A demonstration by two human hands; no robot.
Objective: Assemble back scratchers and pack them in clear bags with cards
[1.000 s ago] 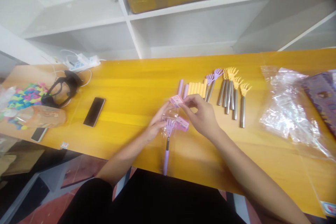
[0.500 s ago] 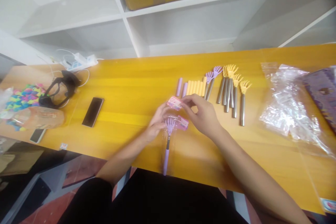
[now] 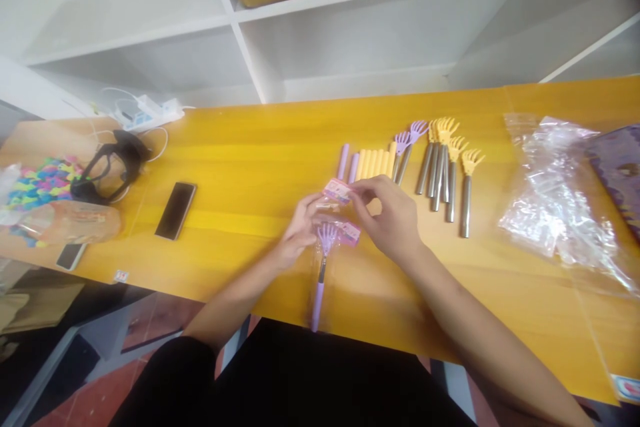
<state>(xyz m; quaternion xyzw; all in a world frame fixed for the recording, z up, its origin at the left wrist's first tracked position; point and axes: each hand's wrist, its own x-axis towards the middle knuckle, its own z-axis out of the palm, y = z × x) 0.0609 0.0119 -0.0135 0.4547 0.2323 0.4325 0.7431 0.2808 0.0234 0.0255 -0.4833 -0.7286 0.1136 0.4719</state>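
Observation:
A small pink printed card is pinched between the thumb and forefinger of my right hand. My left hand has its fingertips closed at the card's left side, where clear plastic shows just below it. Beneath my hands lies a purple back scratcher in a clear sleeve, its claw end up and its handle at the table's front edge. Another pink card is beside the claw. Beyond my hands are purple tubes and a row of yellow tubes.
Yellow-clawed back scratchers and purple-clawed ones lie right of the tubes. Farther right is a heap of clear plastic bags. On the left are a phone, black goggles-like gear, a power strip and colourful small pieces.
The view has shifted slightly. The held card has moved a little away from my left fingers, and more clear plastic shows below it. The sleeved back scratcher lies where it was.

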